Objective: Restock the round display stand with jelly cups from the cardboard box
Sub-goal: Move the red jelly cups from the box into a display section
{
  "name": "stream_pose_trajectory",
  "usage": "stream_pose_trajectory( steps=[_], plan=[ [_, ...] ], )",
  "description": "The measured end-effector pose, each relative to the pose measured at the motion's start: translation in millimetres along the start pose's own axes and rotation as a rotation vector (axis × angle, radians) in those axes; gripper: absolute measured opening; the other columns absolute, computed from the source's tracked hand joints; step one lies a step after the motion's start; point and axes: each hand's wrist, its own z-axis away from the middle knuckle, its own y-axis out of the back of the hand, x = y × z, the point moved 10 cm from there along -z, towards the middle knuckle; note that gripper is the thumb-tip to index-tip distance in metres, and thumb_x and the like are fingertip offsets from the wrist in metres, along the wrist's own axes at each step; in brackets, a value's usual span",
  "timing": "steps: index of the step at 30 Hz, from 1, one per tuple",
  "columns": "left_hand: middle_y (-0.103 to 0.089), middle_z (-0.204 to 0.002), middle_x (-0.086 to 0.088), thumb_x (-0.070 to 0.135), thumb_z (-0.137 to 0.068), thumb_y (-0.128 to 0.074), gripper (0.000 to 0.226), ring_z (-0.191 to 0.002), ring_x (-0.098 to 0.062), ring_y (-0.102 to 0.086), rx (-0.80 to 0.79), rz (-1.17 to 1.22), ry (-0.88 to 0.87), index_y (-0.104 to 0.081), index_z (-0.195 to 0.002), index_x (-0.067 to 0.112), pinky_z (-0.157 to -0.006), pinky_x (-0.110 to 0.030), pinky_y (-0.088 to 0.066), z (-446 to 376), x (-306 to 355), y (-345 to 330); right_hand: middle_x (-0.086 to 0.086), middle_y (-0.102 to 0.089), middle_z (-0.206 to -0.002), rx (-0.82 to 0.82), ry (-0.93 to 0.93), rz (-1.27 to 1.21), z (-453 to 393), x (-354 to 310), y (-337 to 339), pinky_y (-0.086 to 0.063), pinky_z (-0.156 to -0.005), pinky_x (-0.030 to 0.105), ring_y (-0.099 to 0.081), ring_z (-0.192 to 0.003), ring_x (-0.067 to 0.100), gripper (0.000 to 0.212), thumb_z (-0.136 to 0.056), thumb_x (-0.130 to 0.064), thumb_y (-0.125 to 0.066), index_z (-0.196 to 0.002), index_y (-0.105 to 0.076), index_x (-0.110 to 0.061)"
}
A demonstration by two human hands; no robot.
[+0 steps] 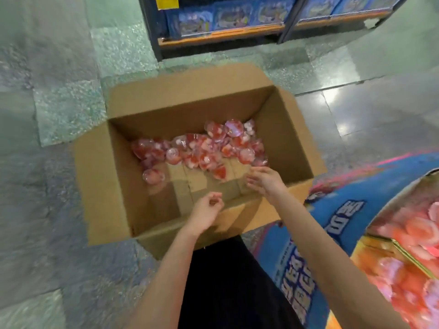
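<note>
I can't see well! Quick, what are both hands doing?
Left hand: fingers loosely curled, holding nothing visible.
Right hand: open, reaching toward the jelly cups.

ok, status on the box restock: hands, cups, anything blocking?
Left hand over box, fingers loosely curled, apparently empty. Right hand reaching at cups, none gripped yet. Cups piled at far side. Stand at right. Nothing blocking.

We see the open cardboard box (pixel 123 186) on the floor (pixel 47 91). Red jelly cups (pixel 202 148) lie against its far wall. Our left hand (pixel 206 207) hangs over its near wall, fingers curled; our right hand (pixel 263 179) reaches inside, just beside the cups. The round display stand (pixel 332 222) stands right of the box.
</note>
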Motion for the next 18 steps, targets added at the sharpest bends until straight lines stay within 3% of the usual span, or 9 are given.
stream_pose_trajectory(
  steps=[2,5,7,9,13,18],
  plan=[
    [-0.062,-0.111,0.000,0.013,-0.095,-0.057,0.028,-0.100,-0.010,-0.054,0.009,0.005,0.009,-0.058,-0.123,0.012,-0.071,-0.010,-0.038,-18.0,-5.9,-2.9,0.017,-0.063,-0.110,0.002,0.034,0.360,-37.6,2.2,7.1,-0.055,-0.082,0.032,-0.063,-0.099,0.028,0.036,-0.089,-0.003,-0.063,-0.123,-0.055,0.002],
    [-0.061,-0.103,0.001,0.007,-0.094,-0.058,0.025,-0.095,-0.011,-0.054,0.045,0.067,0.001,-0.059,-0.118,0.012,-0.073,-0.007,-0.038,-43.9,-7.7,0.1,0.012,-0.064,-0.118,-0.055,0.094,0.986,-83.3,7.0,9.4,-0.049,-0.094,0.036,-0.061,-0.110,0.028,0.037,-0.088,-0.022,-0.068,-0.121,-0.061,-0.009],
    [-0.059,-0.100,0.007,0.006,-0.095,-0.056,0.024,-0.093,-0.009,-0.054,0.066,0.125,0.032,-0.057,-0.115,0.019,-0.078,-0.008,-0.040,-65.9,-16.9,0.5,0.010,-0.061,-0.127,-0.148,0.108,1.319,-113.0,14.6,3.5,-0.045,-0.099,0.036,-0.057,-0.117,0.028,0.046,-0.092,-0.034,-0.061,-0.133,-0.051,-0.014],
    [-0.059,-0.100,0.010,0.006,-0.096,-0.053,0.024,-0.094,-0.007,-0.055,0.093,0.153,0.027,-0.056,-0.111,0.025,-0.079,-0.011,-0.042,-79.3,-18.8,5.0,0.011,-0.049,-0.139,-0.242,0.079,1.603,-127.2,24.0,0.5,-0.043,-0.101,0.037,-0.050,-0.125,0.032,0.055,-0.095,-0.033,-0.054,-0.143,-0.037,-0.013],
    [-0.061,-0.100,0.009,0.006,-0.096,-0.052,0.030,-0.094,-0.011,-0.058,0.133,0.149,0.050,-0.055,-0.100,0.035,-0.076,-0.015,-0.046,-104.0,-31.0,4.0,0.011,-0.019,-0.155,-0.414,0.188,1.938,-154.9,36.0,-12.1,-0.042,-0.099,0.041,-0.046,-0.128,0.034,0.047,-0.099,-0.027,-0.045,-0.144,-0.038,-0.016],
    [-0.063,-0.113,-0.002,0.003,-0.094,-0.054,0.032,-0.095,-0.014,-0.058,0.137,0.026,0.078,-0.057,-0.123,0.016,-0.078,-0.021,-0.047,-117.8,-41.3,7.2,0.015,-0.055,-0.129,-0.549,0.351,2.058,-173.1,38.6,-25.3,-0.041,-0.080,0.030,-0.057,-0.107,0.029,0.033,-0.099,-0.022,-0.045,-0.130,-0.050,-0.012]
  ],
)
